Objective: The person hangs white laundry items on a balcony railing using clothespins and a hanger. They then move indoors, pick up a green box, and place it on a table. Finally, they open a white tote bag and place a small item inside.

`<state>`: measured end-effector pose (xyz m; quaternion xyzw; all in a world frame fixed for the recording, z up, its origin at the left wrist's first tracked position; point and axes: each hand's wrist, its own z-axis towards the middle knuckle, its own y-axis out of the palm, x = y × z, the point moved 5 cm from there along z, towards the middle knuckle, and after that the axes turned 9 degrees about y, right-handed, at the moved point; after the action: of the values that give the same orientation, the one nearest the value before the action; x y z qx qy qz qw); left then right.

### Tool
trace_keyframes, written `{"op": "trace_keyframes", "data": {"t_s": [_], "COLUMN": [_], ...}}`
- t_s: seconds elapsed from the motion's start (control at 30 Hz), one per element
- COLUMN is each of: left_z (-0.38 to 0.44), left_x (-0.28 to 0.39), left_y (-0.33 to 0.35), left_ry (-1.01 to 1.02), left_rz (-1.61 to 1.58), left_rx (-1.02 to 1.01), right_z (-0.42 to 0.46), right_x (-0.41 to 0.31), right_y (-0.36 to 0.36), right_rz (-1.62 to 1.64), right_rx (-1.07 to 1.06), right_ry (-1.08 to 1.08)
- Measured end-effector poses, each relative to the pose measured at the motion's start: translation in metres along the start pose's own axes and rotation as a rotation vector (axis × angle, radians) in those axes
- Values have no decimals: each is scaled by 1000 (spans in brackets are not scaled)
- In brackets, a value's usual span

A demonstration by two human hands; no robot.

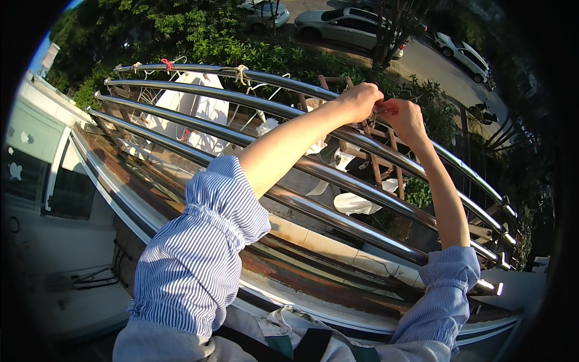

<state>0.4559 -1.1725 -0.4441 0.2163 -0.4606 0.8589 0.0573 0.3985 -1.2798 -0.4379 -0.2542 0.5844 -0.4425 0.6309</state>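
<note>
Both arms, in blue-and-white striped sleeve covers, reach over a row of shiny metal rails (271, 106). My left hand (362, 100) and my right hand (404, 116) meet above the outer rails, fingertips pinched together. Between them is a small, thin, dull item, perhaps a cord or tie; it is mostly hidden by the fingers. Below and beside the hands stands a rusty brown metal frame (374, 165). On the outermost rail, left of my hands, are a knotted beige cord (241, 73) and a red tie (167, 64).
White panels (208, 111) and wire hangers (258, 86) sit at the left beyond the rails. White scraps (357, 203) lie beneath them. Nearer me run a tiled ledge (312, 240) and a window track (289, 298). Bushes (253, 52) and parked cars (348, 26) are below outside.
</note>
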Motion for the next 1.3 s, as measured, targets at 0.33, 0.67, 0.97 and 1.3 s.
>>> {"op": "trace_keyframes", "data": {"t_s": [0.33,0.67,0.97,1.3], "left_z": [1,-95,-171,-28], "left_x": [-25,2,-38,-24], "left_y": [16,-90,-148,-27], "left_ry": [-192,-237,-401,58], "left_rz": [220,265,333,112], "left_rx": [-101,-382,-253,10], "right_z": [-25,-83,-8,6], "right_x": [13,-52,-18,5], "right_y": [3,-8,0,14], "right_rz": [-52,-50,-64,236], "right_rx": [6,-35,7,-97], "right_ry": [7,-313,-23,-1]}}
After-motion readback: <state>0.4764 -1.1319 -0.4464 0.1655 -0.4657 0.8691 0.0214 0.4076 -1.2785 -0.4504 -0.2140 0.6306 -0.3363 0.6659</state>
